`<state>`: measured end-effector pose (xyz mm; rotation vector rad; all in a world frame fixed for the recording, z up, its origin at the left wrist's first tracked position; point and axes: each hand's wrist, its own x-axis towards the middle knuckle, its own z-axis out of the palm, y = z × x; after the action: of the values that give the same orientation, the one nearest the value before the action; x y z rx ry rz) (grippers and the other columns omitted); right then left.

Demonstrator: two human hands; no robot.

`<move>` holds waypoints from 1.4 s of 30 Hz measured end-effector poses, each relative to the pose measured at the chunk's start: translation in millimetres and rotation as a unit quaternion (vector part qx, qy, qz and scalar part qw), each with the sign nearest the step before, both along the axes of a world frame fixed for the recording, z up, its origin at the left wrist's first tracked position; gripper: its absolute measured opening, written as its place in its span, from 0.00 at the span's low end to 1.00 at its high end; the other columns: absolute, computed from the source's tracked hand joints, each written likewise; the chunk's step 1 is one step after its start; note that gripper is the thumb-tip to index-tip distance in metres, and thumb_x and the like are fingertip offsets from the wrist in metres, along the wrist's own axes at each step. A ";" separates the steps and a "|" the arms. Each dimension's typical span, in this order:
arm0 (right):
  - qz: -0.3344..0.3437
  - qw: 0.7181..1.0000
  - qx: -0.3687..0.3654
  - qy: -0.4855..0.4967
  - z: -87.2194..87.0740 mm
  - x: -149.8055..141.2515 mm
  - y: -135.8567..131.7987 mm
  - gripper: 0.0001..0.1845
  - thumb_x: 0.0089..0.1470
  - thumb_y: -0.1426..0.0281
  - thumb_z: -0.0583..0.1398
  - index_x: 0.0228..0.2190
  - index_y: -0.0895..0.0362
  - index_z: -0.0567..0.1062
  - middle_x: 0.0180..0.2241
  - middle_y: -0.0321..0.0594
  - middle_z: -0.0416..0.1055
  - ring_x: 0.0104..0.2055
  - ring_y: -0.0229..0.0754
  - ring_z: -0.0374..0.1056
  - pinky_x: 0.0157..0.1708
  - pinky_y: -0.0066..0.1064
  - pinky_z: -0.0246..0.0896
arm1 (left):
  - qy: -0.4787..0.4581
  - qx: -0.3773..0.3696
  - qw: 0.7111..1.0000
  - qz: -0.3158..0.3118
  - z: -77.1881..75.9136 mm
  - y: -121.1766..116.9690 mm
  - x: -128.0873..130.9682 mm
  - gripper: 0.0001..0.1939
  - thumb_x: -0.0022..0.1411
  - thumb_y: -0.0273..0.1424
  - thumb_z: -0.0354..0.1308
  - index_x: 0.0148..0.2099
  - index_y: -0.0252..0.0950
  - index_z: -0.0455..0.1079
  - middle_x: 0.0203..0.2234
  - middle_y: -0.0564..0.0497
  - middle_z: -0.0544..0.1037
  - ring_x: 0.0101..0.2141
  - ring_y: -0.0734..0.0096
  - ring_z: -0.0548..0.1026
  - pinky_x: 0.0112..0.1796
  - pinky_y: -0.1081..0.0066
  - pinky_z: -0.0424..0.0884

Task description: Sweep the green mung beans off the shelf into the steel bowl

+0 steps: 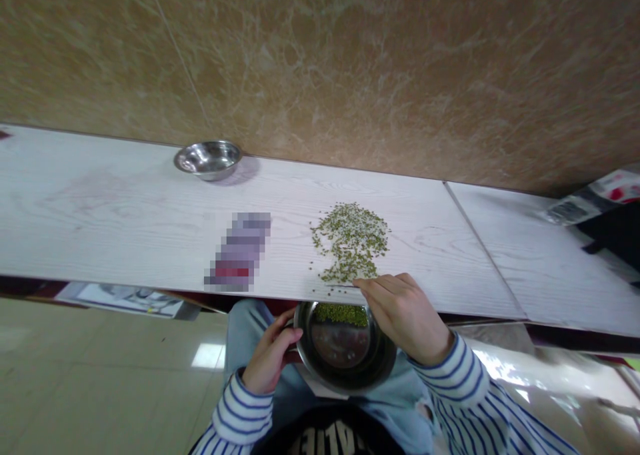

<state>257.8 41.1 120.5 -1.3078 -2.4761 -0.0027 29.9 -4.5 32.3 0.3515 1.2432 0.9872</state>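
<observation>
A deep metal bowl (345, 378) sits over my lap, just below the table's front edge. My left hand (273, 355) grips its left rim, thumb on top. Green beans (343, 315), which look like mung beans, lie inside the bowl on the table side. My right hand (403, 312) is closed at the table edge above the bowl's right side. A thin, flat strip (340, 285) sticks out from its fingertips; its kind cannot be made out. Just beyond it, more green beans mixed with small white grains (353, 232) are spread over the tabletop.
A shallow metal bowl (209, 160) stands against the stone-patterned wall (320, 62). Left of the beans, a purplish rectangular thing (239, 252) is pixelated. A dark item (617, 235) and a printed package (575, 205) lie on the white table (100, 208) at far right.
</observation>
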 end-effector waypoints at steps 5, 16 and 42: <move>0.000 1.000 -0.004 -0.004 0.1 2.1 -0.7 0.13 0.63 0.76 0.55 0.45 0.56 0.76 0.34 0.38 0.78 0.36 0.38 0.72 0.37 0.34 0.55 | -0.005 0.000 1.000 -0.007 -1.6 0.4 -0.6 0.22 0.42 0.31 0.67 0.43 0.37 0.76 0.22 0.56 0.76 0.24 0.69 0.73 0.23 0.72 0.67; -0.005 1.000 -0.006 -0.005 -0.8 0.5 1.2 0.12 0.63 0.76 0.55 0.45 0.56 0.76 0.35 0.38 0.79 0.37 0.39 0.72 0.37 0.34 0.54 | 0.002 0.004 1.000 0.000 2.2 -0.2 0.4 0.22 0.43 0.31 0.66 0.44 0.36 0.75 0.23 0.56 0.77 0.22 0.71 0.73 0.22 0.73 0.67; -0.034 0.998 0.023 -0.037 4.4 -4.8 17.2 0.13 0.63 0.75 0.53 0.45 0.57 0.75 0.31 0.38 0.78 0.33 0.39 0.70 0.36 0.34 0.52 | 0.003 0.001 1.000 -0.005 2.4 0.1 -4.3 0.23 0.43 0.32 0.66 0.45 0.36 0.75 0.24 0.55 0.78 0.23 0.70 0.74 0.23 0.73 0.68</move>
<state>253.1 58.3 124.9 -1.3957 -2.4764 -0.1256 25.7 -4.4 34.7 0.3609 1.2444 0.9803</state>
